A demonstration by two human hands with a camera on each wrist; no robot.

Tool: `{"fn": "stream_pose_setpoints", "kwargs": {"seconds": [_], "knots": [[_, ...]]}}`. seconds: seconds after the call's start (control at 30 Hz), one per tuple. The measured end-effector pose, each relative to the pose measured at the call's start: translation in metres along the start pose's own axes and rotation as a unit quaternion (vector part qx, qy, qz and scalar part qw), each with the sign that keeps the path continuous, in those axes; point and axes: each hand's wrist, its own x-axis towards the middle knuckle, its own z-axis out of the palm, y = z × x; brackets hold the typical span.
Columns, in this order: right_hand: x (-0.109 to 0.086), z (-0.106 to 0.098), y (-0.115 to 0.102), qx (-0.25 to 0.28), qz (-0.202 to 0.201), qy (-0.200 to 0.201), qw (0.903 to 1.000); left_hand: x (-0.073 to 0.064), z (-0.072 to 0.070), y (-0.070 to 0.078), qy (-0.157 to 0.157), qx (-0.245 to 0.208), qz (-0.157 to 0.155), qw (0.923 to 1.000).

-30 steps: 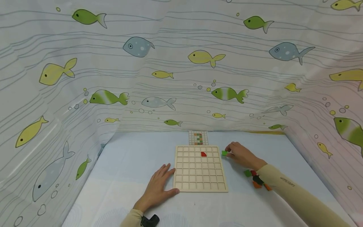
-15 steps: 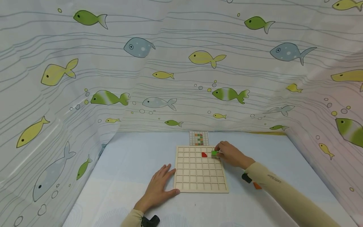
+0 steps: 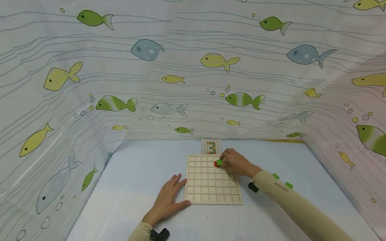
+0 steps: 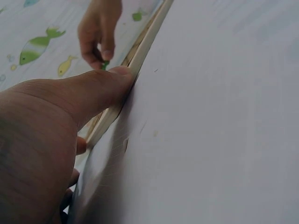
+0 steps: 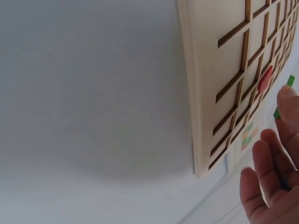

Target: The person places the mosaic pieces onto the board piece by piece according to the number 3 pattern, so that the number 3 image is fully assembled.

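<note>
Grid board (image 3: 205, 182) lies flat; left hand (image 3: 168, 197) spread, thumb at its near-left corner, likely to stop sliding. Right hand (image 3: 238, 163) has a narrow grip on a green tile (image 3: 219, 162) above it, near the red tile (image 5: 265, 79), probably leaving the underside free. Pattern card (image 3: 211, 146) just beyond, presumably for reference.

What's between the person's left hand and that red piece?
Only bare squares of the wooden board lie between the left hand and the red piece; the head view shows this.
</note>
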Motion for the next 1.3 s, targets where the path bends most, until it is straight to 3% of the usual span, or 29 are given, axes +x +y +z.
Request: {"fn": "stream_pose_setpoints", "kwargs": {"seconds": [0.2, 0.47, 0.83, 1.1, 1.3], "knots": [[0.007, 0.004, -0.005, 0.023, -0.002, -0.003, 0.9997, 0.0, 0.001, -0.001, 0.004, 0.003, 0.002, 1.0], [0.013, 0.009, -0.008, 0.007, -0.034, 0.01, 0.9993, 0.0, 0.001, -0.002, -0.003, 0.006, 0.001, 1.0], [0.026, 0.015, -0.012, 0.02, 0.012, -0.014, 0.9996, 0.001, 0.001, -0.002, -0.01, 0.0, -0.001, 0.9999], [0.03, 0.02, -0.012, 0.04, 0.022, -0.016, 0.9988, 0.002, 0.001, -0.003, 0.002, 0.008, 0.01, 0.9999], [0.031, 0.022, -0.013, 0.041, 0.019, -0.017, 0.9988, 0.002, 0.0, -0.002, -0.011, 0.003, -0.001, 0.9999]]}}
